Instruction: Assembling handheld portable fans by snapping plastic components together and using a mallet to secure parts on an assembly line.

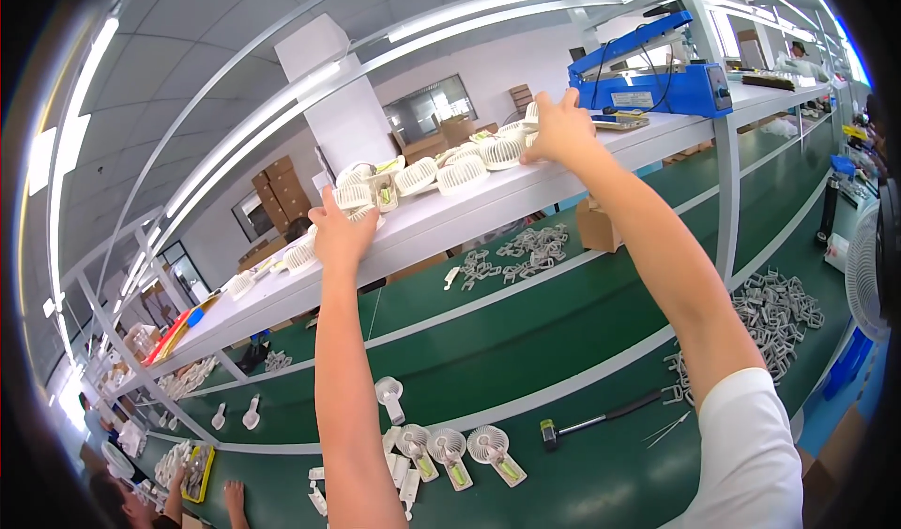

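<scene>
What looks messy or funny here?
Nothing looks plainly broken. The white fan parts on the upper shelf look messiest: they sit jumbled at different angles, while three fan pieces below lie in a neat row.

Head-worn fisheye, close above bench (601,477), facing shelf (450,226); rim perhaps distorted.

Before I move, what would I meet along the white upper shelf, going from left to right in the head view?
Red-and-yellow flat item, left hand, white fan heads between the hands, right hand, what looks like a blue impulse sealer.
</scene>
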`<state>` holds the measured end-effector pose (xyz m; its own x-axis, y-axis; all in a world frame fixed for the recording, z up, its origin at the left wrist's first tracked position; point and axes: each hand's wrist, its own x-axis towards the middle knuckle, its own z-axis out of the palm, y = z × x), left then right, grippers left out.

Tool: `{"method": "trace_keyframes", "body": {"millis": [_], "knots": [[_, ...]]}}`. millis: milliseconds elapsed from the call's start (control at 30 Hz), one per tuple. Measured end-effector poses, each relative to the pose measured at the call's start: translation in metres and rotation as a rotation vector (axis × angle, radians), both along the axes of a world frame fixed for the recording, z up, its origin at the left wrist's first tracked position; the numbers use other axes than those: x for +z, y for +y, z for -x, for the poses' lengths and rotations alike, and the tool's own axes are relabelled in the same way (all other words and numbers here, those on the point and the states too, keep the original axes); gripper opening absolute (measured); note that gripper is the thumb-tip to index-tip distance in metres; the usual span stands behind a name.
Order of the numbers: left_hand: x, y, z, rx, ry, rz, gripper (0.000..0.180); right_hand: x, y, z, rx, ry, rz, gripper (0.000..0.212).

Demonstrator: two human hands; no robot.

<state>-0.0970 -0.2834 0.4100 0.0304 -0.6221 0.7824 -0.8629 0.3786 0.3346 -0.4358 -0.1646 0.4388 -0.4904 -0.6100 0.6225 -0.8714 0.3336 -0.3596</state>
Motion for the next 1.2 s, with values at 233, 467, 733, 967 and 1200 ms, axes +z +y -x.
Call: {"method": "trace_keyframes", "body": {"millis": [233, 467, 733, 967, 1200], "knots": [[-0.013, 0.0, -0.015, -0.059, 0.084, 0.363, 0.084, -0.013, 0.01, -0.007, 0.045, 0.048, 0.213, 0.081], [-0.099, 0.116, 0.036, -0.726, 0.336, 0.166, 0.068, -0.044, 0.131, 0.039, 0.627, -0.413, 0.736, 0.077], [-0.22, 0.195, 0.023, -1.825, 1.602, -1.8, 0.124, -0.218, 0.187, -0.075, 1.756, -0.812, 0.444, 0.081], [-0.366, 0.321, -0.07, -1.408, 1.212, -1.908, 0.115, -0.327, 0.175, -0.134, 1.948, -0.86, -0.868, 0.069], [-0.401, 0.339, -0.142, -0.724, 1.479, -1.248, 0.092, -0.354, 0.145, -0.194, 1.521, -0.615, -0.568, 0.087]]}}
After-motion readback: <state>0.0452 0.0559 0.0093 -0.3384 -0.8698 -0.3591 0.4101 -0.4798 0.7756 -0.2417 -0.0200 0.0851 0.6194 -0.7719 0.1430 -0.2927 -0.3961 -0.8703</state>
